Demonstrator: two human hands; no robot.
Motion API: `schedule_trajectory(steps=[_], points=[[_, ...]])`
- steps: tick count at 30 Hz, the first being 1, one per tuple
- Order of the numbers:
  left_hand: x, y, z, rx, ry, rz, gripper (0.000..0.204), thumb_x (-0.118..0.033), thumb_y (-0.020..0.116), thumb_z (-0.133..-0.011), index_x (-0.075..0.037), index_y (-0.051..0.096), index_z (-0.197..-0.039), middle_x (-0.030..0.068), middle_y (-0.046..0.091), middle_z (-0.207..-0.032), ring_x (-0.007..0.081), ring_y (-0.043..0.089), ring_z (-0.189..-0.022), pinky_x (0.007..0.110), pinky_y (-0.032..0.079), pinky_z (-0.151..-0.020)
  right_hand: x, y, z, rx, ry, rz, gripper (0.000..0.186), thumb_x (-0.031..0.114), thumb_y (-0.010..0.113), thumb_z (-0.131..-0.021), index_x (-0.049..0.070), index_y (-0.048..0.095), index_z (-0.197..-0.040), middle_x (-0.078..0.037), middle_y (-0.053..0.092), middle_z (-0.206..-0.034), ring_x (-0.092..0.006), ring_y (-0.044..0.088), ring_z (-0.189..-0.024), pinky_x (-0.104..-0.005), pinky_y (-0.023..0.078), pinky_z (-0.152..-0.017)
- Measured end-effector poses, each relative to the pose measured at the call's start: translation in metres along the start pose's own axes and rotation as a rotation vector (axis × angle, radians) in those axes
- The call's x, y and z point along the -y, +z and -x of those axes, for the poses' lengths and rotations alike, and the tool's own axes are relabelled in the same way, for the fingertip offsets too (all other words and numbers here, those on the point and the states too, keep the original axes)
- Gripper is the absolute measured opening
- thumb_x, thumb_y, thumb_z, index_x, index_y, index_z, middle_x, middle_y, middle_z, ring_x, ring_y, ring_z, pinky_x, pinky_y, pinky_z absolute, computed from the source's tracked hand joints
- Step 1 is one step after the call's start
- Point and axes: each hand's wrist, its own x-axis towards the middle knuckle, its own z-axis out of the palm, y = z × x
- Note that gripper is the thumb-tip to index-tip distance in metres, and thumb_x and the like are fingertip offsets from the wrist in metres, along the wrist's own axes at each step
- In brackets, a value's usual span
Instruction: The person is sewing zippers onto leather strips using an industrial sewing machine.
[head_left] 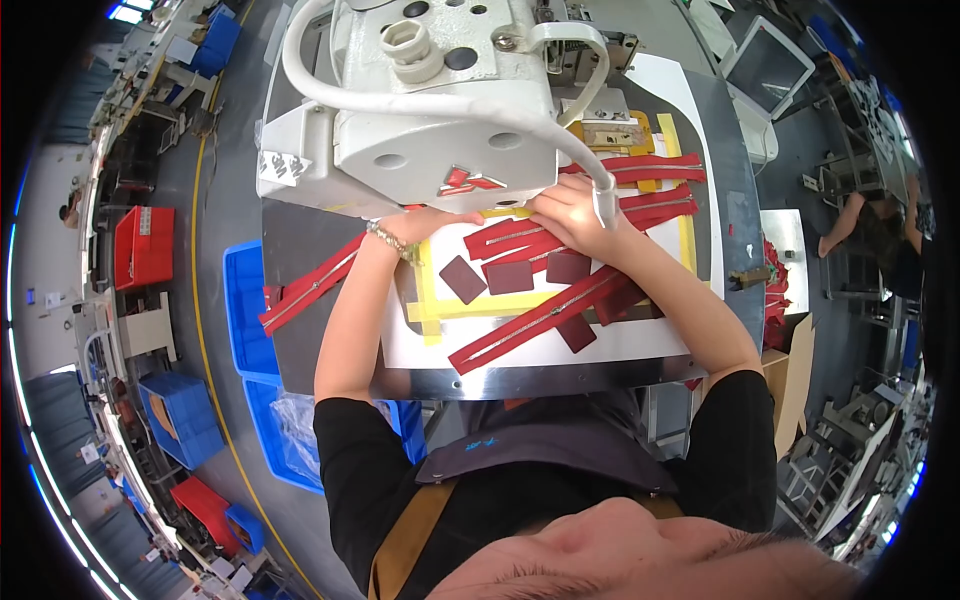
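Note:
Both of my hands reach to the front of a white industrial sewing machine (450,130). My left hand (430,223) lies mostly under the machine head; its thumb shows but the other fingers are hidden. My right hand (580,215) is bent in beside the head's right edge, fingers drawn together, their tips and whatever they grip out of clear sight. Below it a red zipper (545,318) with metal teeth lies slantwise under my right forearm. Several dark red square patches, one a tilted patch (462,280), are spread between my arms. A second red zipper (315,288) lies left of my left forearm.
More red zippers, including one at the right (660,170), lie by a yellow-taped white board (430,350). A white cable (450,105) loops across the machine. Blue bins (250,300) stand at the table's left, a cardboard box (795,375) at its right. A monitor (768,65) is at far right.

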Motion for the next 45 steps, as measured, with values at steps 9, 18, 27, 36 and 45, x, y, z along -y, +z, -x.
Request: schedule_trajectory(steps=[9, 18, 27, 36, 45], points=[[0.000, -0.009, -0.011, 0.045, 0.030, -0.249, 0.072, -0.057, 0.080, -0.068, -0.004, 0.065, -0.115, 0.0116, 0.063, -0.119, 0.0232, 0.056, -0.113, 0.035, 0.045, -0.097, -0.021, 0.017, 0.016, 0.040, 0.176, -0.094, 0.036, 0.017, 0.076, -0.079, 0.006, 0.061, -0.111, -0.010, 0.066, -0.103, -0.0322, 0.062, -0.096, -0.0428, 0.046, -0.095], [0.003, 0.016, 0.015, -0.180, 0.216, -0.234, 0.049, -0.046, 0.072, -0.081, -0.010, 0.066, -0.113, 0.0155, 0.065, -0.109, 0.0347, 0.060, -0.101, 0.043, 0.042, -0.092, -0.025, 0.023, 0.021, 0.043, 0.187, -0.034, 0.035, 0.017, 0.075, -0.080, 0.006, 0.061, -0.110, -0.011, 0.065, -0.106, -0.0317, 0.061, -0.100, -0.0450, 0.043, -0.099], [-0.021, 0.028, 0.037, -0.401, 0.225, -0.591, 0.043, -0.035, 0.069, -0.082, -0.011, 0.063, -0.117, 0.0108, 0.058, -0.122, 0.0344, 0.047, -0.117, 0.052, 0.028, -0.099, -0.001, 0.013, 0.015, 0.032, 0.150, 0.041, 0.020, 0.008, 0.072, -0.076, 0.006, 0.067, -0.095, -0.006, 0.065, -0.102, -0.0244, 0.064, -0.092, -0.0361, 0.052, -0.077], [-0.010, 0.035, 0.044, -0.497, 0.357, -0.484, 0.051, -0.033, 0.076, -0.073, -0.011, 0.063, -0.118, 0.0082, 0.053, -0.122, 0.0290, 0.050, -0.111, 0.043, 0.037, -0.092, 0.015, 0.005, 0.016, 0.065, -0.026, 0.252, 0.019, 0.011, 0.070, -0.078, 0.007, 0.067, -0.097, -0.004, 0.065, -0.112, -0.0214, 0.062, -0.102, -0.0341, 0.053, -0.080], [-0.003, 0.034, 0.042, -0.515, 0.435, -0.491, 0.051, -0.035, 0.075, -0.074, -0.009, 0.063, -0.115, 0.0068, 0.054, -0.110, 0.0272, 0.052, -0.098, 0.041, 0.041, -0.084, 0.022, -0.005, 0.003, 0.062, 0.027, 0.258, 0.028, 0.010, 0.069, -0.079, 0.007, 0.062, -0.105, -0.008, 0.061, -0.111, -0.0262, 0.058, -0.104, -0.0417, 0.042, -0.098]])
